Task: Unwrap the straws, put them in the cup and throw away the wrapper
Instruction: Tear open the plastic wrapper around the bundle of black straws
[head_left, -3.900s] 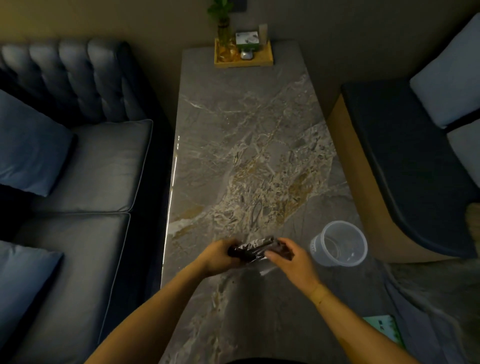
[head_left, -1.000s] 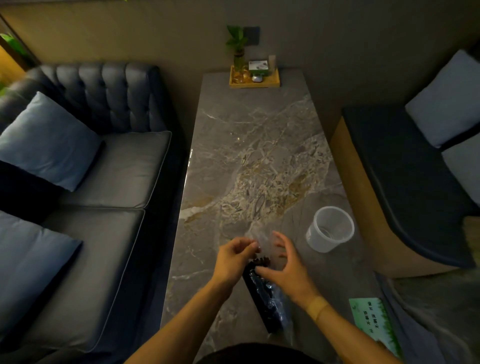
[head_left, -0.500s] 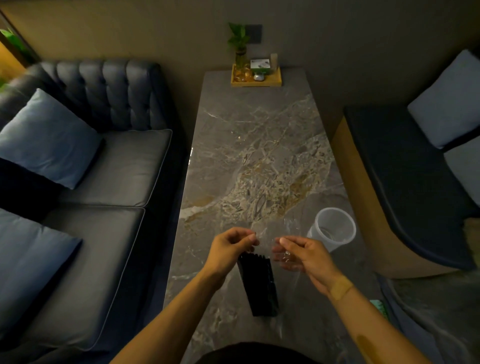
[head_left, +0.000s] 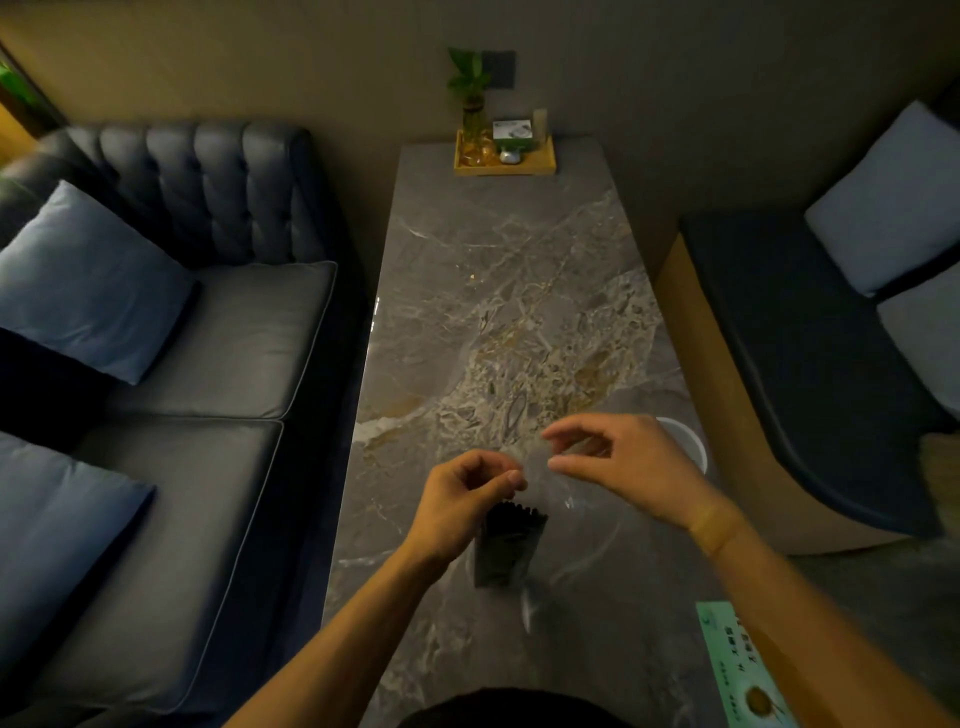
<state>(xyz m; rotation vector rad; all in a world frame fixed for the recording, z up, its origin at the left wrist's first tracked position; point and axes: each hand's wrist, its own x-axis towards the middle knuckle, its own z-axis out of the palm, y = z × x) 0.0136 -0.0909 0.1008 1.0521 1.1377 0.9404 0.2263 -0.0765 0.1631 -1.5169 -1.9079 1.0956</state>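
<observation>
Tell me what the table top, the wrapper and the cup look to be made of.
Table top: polished stone, likely marble or an imitation; grey with pale and gold veins and a glossy edge highlight.
Wrapper: thin clear plastic film; nearly invisible, showing only glints, with the black straws seen through it.
Cup: translucent whitish plastic, probably; only its pale rim shows behind the right hand.

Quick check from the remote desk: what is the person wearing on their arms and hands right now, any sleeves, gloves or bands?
Both forearms are bare, with no sleeves in view and no gloves. The left hand shows no ring, watch or band. The right hand has a tan strip around the wrist, like an adhesive bandage or band; which one cannot be told.
</observation>
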